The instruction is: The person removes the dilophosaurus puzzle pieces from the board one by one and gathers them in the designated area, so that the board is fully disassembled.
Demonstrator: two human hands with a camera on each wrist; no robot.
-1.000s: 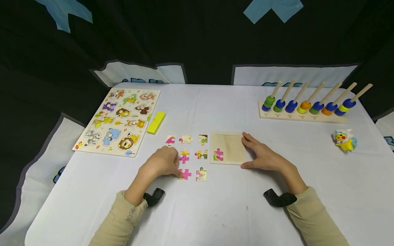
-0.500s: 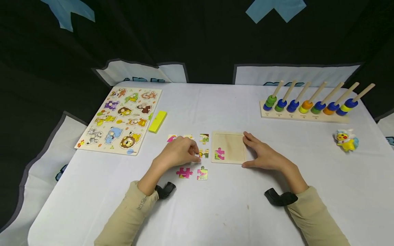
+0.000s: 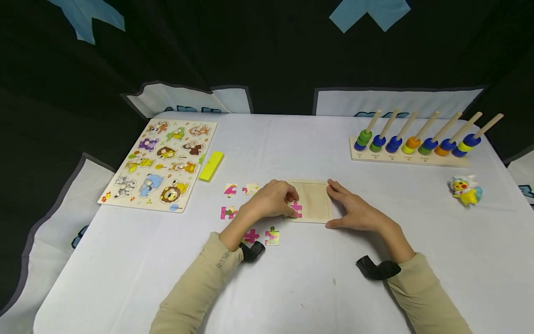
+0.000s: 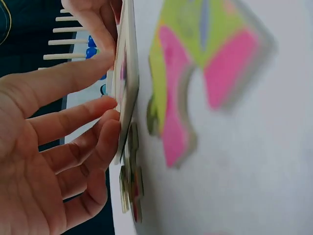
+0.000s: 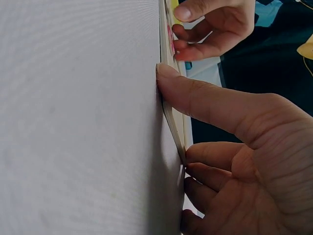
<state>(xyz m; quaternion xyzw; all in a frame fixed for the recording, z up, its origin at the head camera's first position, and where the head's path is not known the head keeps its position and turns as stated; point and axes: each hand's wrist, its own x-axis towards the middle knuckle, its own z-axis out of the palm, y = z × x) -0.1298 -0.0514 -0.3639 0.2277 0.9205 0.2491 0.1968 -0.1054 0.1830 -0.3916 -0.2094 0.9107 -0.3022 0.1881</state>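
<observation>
In the head view my left hand (image 3: 273, 198) reaches over the left side of a shallow wooden puzzle tray (image 3: 314, 199). Its thumb and fingertips are curled about a pink jigsaw piece (image 3: 297, 209) in the tray's lower left; whether they hold a second piece is hidden. My right hand (image 3: 354, 206) holds the tray's right edge, thumb by the near corner and fingers by the far one. The right wrist view shows its thumb (image 5: 183, 93) against the edge. Loose jigsaw pieces lie left of the tray, among them a pink-and-green piece (image 3: 272, 236); my left hand and forearm cover others.
An animal peg puzzle (image 3: 160, 164) lies at the back left, with a yellow block (image 3: 211, 166) beside it. At the back right stands a counting rack (image 3: 410, 157) with upright pegs and coloured rings. A small yellow toy figure (image 3: 466, 190) stands nearer, at right.
My left hand has moved right from the loose pieces to the tray, uncovering a pink piece at the left. My right hand and the tray have stayed put.
</observation>
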